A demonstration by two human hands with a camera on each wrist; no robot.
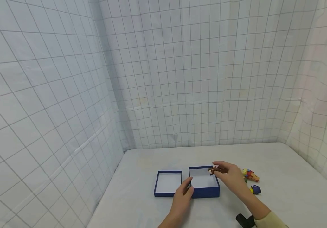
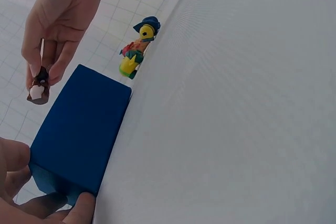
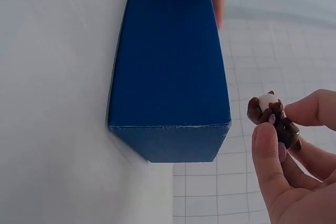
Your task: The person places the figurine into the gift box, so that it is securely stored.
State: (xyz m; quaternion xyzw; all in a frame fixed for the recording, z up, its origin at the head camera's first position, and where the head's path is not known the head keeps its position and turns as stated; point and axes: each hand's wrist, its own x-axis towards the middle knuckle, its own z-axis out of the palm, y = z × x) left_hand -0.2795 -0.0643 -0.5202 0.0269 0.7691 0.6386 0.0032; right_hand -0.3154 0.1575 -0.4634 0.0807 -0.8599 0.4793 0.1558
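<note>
My right hand [image 1: 233, 178] pinches a small brown figurine [image 3: 272, 109] with a pale face between thumb and fingers. It holds the figurine above the right rim of an open blue box [image 1: 205, 192], which has a white inside. At the box's left front corner, my left hand [image 1: 181, 198] grips the wall; its fingers [image 2: 81, 211] bend around that end in the left wrist view. Both wrist views show the box's plain blue front side. The box's inside shows only in the head view.
A shallow blue-rimmed tray or lid [image 1: 167, 194], white inside, lies left of the box. Right of the box lie colorful figurines, one red, yellow and orange [image 1: 250, 175], another with a blue hat [image 1: 255, 189]. Gridded white curtains [image 1: 180, 79] surround the white table [image 1: 129, 177].
</note>
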